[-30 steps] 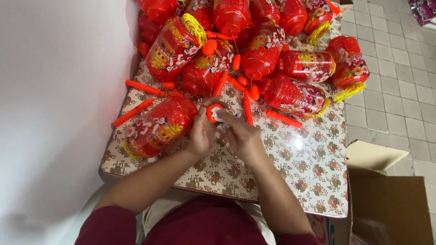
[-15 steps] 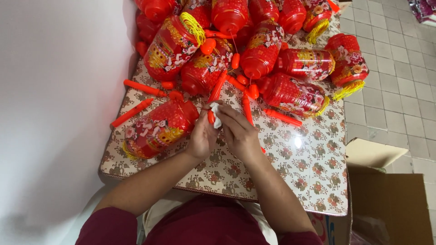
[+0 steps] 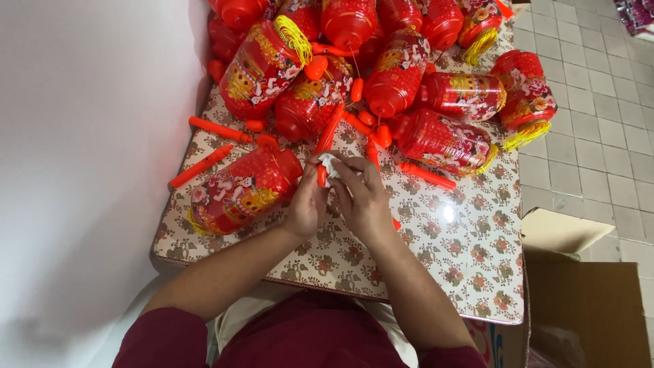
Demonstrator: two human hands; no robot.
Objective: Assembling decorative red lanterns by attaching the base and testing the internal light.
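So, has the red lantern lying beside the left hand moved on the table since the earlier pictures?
No. The red lantern lies in the same spot on the floral table, its end next to the left hand and the orange stick beside it as before.

I have one view only, from the camera on my head, looking steeply down over my forearms at the floral table (image 3: 436,272) from close range. The white wall (image 3: 82,170) fills its left side, tiled floor (image 3: 599,136) its right.
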